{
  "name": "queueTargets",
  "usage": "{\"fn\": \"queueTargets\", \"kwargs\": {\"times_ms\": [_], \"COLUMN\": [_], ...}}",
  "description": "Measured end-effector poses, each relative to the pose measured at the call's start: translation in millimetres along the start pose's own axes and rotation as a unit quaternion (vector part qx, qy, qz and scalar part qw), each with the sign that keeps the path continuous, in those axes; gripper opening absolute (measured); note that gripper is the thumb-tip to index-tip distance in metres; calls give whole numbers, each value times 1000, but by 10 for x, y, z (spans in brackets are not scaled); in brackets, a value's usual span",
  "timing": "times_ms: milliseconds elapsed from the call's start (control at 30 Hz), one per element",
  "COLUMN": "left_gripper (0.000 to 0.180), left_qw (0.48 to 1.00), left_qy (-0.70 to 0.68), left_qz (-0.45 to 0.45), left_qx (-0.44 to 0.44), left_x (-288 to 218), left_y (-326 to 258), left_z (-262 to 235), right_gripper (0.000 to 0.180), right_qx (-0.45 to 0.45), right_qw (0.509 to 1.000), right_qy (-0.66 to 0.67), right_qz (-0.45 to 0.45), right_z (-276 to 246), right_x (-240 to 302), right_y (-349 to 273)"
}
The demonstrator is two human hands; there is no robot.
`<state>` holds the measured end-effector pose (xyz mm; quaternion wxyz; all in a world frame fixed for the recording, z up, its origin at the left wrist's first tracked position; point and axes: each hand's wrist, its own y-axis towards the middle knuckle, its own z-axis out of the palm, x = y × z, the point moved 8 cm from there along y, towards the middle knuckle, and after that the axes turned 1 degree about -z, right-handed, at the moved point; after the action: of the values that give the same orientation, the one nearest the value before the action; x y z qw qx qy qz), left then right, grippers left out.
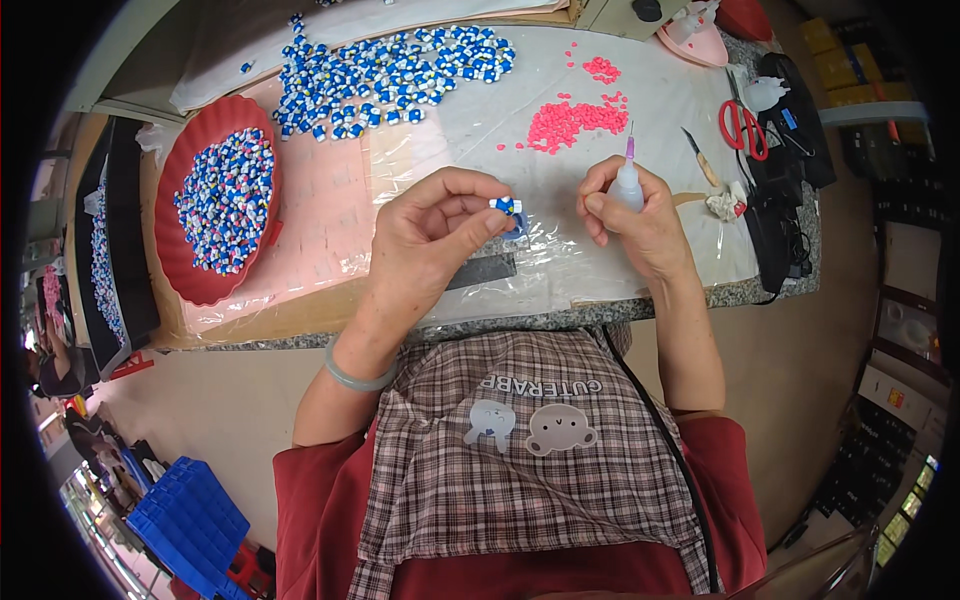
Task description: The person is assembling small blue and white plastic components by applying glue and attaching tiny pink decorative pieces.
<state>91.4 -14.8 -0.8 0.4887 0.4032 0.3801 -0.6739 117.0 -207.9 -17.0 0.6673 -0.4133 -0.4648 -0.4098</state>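
Note:
Between thumb and forefinger, my left hand [440, 225] pinches a small blue-and-white figure piece [507, 206] with a bit of yellow on it. A blue round object [517, 228] shows just below those fingertips. My right hand [640, 215] is closed around a small translucent squeeze bottle [628, 187], whose purple needle tip points up and away from me. The two hands are apart over the plastic-covered table. Beyond them lies a scattered pile of small pink pieces [570, 125].
Many blue-and-white pieces [390, 80] cover the far table. A red fluted tray [168, 220] full of similar pieces stands left. At right lie red-handled scissors [742, 130], a wooden-handled knife [706, 165] and a white bottle [765, 93]. A pink dish [700, 48] sits far right.

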Motion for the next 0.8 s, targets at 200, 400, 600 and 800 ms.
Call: {"fn": "queueTargets", "kwargs": {"times_ms": [200, 400, 600, 800], "left_gripper": [21, 20, 20, 19], "left_qw": [999, 996, 972, 940], "left_qy": [27, 72, 204, 298], "left_qz": [25, 54, 113, 164], "left_qx": [13, 7, 16, 13], "left_x": [9, -6, -67, -128], "left_y": [16, 9, -5, -35], "left_z": [57, 154, 227, 287], "right_gripper": [7, 10, 16, 18], "right_qx": [10, 10, 11, 5], "right_qw": [1000, 1000, 1000, 997], "right_qy": [12, 2, -28, -74], "right_qz": [18, 20, 0, 12], "right_z": [82, 170, 277, 336], "right_x": [-3, 50, 127, 121], "right_y": [-55, -109, -144, -155]}}
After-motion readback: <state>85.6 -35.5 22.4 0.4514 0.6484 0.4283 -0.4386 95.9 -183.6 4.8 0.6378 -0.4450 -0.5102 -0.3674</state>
